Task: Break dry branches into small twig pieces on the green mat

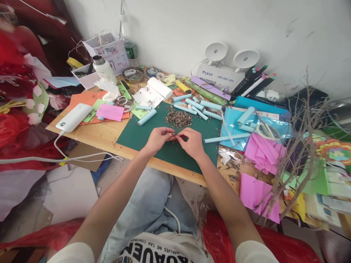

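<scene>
My left hand and my right hand meet over the dark green cutting mat, fingertips pinched together on a small brown twig piece. Just beyond them lies a pile of short brown twig bits on the mat. Both hands are closed in a pinch. Several light blue paper rolls lie around the far edge of the mat.
A bare branch rises at the right over pink paper sheets and blue paper. Scissors lie on the blue sheet. A white power bank with a cable sits at the left table edge, a bottle behind it.
</scene>
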`<state>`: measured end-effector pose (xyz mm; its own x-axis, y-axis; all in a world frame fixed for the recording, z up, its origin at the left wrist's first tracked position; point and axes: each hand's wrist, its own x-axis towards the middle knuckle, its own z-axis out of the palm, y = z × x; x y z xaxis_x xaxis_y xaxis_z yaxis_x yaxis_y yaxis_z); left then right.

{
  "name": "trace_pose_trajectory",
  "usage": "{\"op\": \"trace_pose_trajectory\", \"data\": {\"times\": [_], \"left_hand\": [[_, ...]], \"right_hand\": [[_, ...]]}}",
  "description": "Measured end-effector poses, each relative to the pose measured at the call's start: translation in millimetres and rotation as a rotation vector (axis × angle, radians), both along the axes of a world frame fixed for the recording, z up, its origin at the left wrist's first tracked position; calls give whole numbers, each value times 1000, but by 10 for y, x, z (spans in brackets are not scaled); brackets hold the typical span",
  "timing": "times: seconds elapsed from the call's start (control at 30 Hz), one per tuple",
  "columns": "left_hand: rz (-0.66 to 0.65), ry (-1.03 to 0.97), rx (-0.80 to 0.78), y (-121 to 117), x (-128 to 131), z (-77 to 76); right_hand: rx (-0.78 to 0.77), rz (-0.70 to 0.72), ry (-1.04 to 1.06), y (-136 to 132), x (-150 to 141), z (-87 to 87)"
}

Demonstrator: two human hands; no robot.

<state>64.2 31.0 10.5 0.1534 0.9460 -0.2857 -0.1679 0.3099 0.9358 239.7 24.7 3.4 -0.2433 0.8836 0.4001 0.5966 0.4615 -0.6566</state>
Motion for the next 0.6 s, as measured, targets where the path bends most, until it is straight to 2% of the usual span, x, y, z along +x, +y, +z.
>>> {"op": "trace_pose_trajectory", "data": {"times": [0.17,0.27,0.43,0.6], "left_hand": [[-43,0,13,-10,38,-10],[-57,-27,-1,-25,47,16],[-28,-115,-55,-43,9,57],[-3,-147,-95,-42,-9,50]], "right_hand": [[31,52,87,-9,-12,21],[46,97,58,0,-8,-10],[57,45,14,17,1,-37],[49,69,50,15,-20,-31]]}}
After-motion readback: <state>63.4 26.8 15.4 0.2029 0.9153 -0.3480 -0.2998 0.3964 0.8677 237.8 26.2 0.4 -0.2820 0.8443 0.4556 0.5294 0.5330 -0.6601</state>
